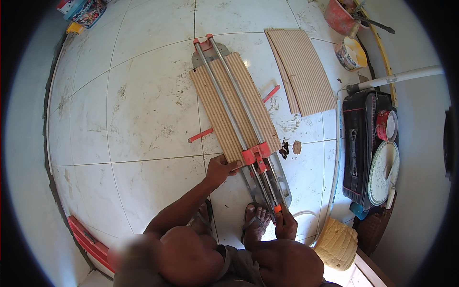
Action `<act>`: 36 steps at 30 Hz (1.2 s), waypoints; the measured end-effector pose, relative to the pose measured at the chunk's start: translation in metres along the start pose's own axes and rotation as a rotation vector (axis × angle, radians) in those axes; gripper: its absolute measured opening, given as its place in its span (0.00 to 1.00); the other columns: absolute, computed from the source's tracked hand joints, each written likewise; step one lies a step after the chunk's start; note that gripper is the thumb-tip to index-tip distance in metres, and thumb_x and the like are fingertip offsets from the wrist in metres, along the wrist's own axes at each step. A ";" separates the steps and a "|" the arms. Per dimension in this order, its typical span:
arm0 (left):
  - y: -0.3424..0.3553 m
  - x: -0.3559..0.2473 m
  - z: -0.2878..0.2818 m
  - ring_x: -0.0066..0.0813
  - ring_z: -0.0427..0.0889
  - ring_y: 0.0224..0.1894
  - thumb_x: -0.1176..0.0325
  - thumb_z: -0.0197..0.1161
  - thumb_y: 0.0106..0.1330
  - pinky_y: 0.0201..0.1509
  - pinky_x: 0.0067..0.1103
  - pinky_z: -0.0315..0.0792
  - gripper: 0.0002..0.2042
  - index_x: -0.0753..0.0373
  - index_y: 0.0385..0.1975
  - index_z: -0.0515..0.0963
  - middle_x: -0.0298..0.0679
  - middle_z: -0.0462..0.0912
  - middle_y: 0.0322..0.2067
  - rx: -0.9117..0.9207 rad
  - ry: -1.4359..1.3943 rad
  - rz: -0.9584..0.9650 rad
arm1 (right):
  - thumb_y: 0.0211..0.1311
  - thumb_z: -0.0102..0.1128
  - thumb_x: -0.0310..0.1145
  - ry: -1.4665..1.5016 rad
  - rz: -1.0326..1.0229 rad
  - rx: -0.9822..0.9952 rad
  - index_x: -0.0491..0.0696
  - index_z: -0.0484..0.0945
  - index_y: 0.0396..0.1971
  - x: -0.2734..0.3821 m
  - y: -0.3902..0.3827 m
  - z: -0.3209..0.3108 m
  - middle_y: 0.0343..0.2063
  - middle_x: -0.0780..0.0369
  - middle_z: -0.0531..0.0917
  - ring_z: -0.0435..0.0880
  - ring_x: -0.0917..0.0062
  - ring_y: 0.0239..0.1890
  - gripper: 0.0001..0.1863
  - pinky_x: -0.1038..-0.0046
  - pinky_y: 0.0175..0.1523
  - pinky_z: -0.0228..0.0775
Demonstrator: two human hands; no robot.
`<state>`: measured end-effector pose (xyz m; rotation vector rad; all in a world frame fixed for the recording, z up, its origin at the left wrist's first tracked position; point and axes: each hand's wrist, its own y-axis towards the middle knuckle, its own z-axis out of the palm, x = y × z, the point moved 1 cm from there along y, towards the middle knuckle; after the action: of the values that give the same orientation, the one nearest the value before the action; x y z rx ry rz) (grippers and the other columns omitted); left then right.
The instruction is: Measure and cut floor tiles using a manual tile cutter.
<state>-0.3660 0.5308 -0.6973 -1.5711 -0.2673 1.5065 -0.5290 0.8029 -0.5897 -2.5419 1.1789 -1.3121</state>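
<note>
A manual tile cutter with two steel rails and red fittings lies slantwise on the floor. Under its rails is a beige ribbed tile, resting on the cutter's bed across two red side arms. My left hand is closed on the tile's near left corner, thumb on top. At the cutter's near end, close to my right foot, my right hand is closed round the handle with its orange tip; some fingers are hidden. The red carriage sits over the tile's near edge.
More ribbed tiles lie stacked at the far right. Broken bits are beside the cutter. Along the right wall stand a black suitcase, a white pipe, a yellow tub and a red bucket. A yellow sponge is near my right knee.
</note>
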 end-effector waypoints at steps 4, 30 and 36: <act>0.000 -0.002 0.002 0.26 0.87 0.35 0.59 0.76 0.62 0.41 0.23 0.83 0.22 0.69 0.48 0.80 0.40 0.87 0.38 -0.001 0.013 0.001 | 0.72 0.55 0.32 -0.029 -0.097 -0.048 0.41 0.78 0.59 -0.004 0.001 0.003 0.37 0.48 0.87 0.88 0.65 0.37 0.20 0.67 0.43 0.78; 0.000 0.002 0.004 0.25 0.88 0.33 0.61 0.75 0.61 0.35 0.20 0.83 0.21 0.72 0.44 0.80 0.43 0.88 0.35 -0.031 0.019 0.027 | 0.72 0.52 0.31 -0.165 0.048 0.118 0.44 0.77 0.59 0.019 0.003 -0.011 0.35 0.48 0.87 0.89 0.57 0.35 0.18 0.60 0.39 0.80; -0.002 0.005 0.005 0.25 0.88 0.32 0.61 0.75 0.61 0.36 0.20 0.83 0.20 0.72 0.43 0.81 0.43 0.88 0.35 -0.042 -0.003 0.027 | 0.73 0.52 0.34 -0.228 0.005 0.115 0.47 0.77 0.58 0.052 0.025 -0.011 0.31 0.48 0.86 0.88 0.52 0.33 0.17 0.56 0.37 0.79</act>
<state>-0.3684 0.5376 -0.6979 -1.6115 -0.2818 1.5329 -0.5334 0.7547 -0.5564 -2.5219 1.0339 -1.0218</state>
